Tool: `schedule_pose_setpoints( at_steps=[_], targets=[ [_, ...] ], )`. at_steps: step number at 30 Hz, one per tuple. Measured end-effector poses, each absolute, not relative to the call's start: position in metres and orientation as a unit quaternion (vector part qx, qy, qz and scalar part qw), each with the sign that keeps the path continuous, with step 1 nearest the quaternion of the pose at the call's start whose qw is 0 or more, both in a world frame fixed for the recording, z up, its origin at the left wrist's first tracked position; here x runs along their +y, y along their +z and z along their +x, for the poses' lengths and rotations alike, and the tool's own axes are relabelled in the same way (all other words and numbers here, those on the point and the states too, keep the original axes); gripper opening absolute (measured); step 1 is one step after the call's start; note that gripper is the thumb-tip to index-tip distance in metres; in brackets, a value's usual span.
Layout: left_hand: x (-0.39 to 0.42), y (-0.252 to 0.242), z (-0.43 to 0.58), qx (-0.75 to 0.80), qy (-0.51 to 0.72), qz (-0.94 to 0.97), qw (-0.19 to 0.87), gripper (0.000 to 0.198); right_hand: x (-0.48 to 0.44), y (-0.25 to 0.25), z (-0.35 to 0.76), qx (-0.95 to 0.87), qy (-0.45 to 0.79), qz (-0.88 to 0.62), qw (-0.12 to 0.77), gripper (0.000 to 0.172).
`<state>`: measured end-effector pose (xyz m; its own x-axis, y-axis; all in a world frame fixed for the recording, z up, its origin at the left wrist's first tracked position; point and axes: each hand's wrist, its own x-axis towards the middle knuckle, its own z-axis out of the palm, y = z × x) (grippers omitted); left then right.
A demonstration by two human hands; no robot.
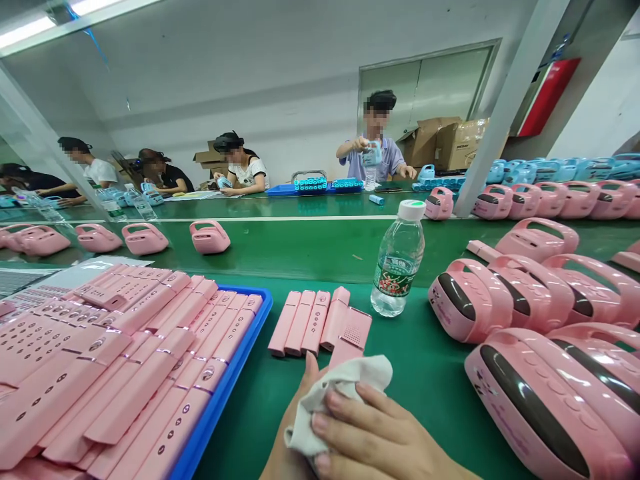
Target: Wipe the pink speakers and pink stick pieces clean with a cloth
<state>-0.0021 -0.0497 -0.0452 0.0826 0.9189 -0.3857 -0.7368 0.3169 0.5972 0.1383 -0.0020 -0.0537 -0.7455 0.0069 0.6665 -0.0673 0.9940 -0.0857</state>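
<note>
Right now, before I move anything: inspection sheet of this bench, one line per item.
Surface: green bench mat.
Job's things: pink button panels side by side near the hands; more pink panels in a blue tray; pink handled housings massed at right.
Clutter: plastic water bottle standing beside the panels.
Grip: left hand and right hand both on a white cloth.
Cables: nothing seen.
Surroundings: co-worker across the bench holding a blue housing; cardboard boxes behind.
</note>
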Motion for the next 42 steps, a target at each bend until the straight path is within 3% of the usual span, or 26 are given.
schedule_pose_setpoints(
  at_steps=[2,5,9,12,16,21,26,29,34,38,42],
  targets=[
    [-0.050,-0.043,-0.003,0.356,0.582,0.115,0.722,0.032,0.001,-0.054,0.142,-0.911,0.090,-0.036,0.401,0.043],
    [-0.050,-0.035,-0.001,0.342,0.591,0.100,0.724,0.029,0.007,-0.060,0.146,-0.804,0.243,-0.230,0.492,0.041],
    [-0.051,-0.026,0.001,0.331,0.568,0.049,0.752,0.031,0.011,-0.064,0.147,-0.628,0.409,-0.408,0.521,0.040],
    [-0.051,-0.026,0.003,0.381,0.554,0.078,0.736,0.028,0.008,-0.063,0.147,-0.655,0.395,-0.375,0.524,0.040],
    [-0.047,-0.036,0.006,0.395,0.578,0.111,0.705,0.023,0.001,-0.057,0.146,-0.822,0.227,-0.220,0.474,0.043],
    [-0.045,-0.043,0.002,0.349,0.574,0.109,0.733,0.043,-0.004,-0.046,0.142,-0.924,0.093,-0.007,0.370,0.047],
    [-0.046,-0.046,0.001,0.352,0.523,0.082,0.772,0.054,-0.001,-0.049,0.146,-0.916,0.054,-0.062,0.392,0.047],
    [-0.045,-0.050,0.004,0.369,0.501,0.136,0.771,0.056,0.005,-0.055,0.150,-0.881,0.099,-0.179,0.426,0.048],
    [-0.045,-0.051,0.006,0.385,0.498,0.188,0.754,0.051,-0.004,-0.058,0.143,-0.794,0.272,-0.292,0.460,0.041],
    [-0.047,-0.044,0.008,0.435,0.571,0.183,0.672,0.033,-0.027,-0.063,0.131,-0.749,0.359,-0.316,0.458,0.046],
    [-0.047,-0.043,0.008,0.461,0.643,0.199,0.578,0.036,-0.038,-0.065,0.125,-0.711,0.406,-0.309,0.483,0.041]
  ],
)
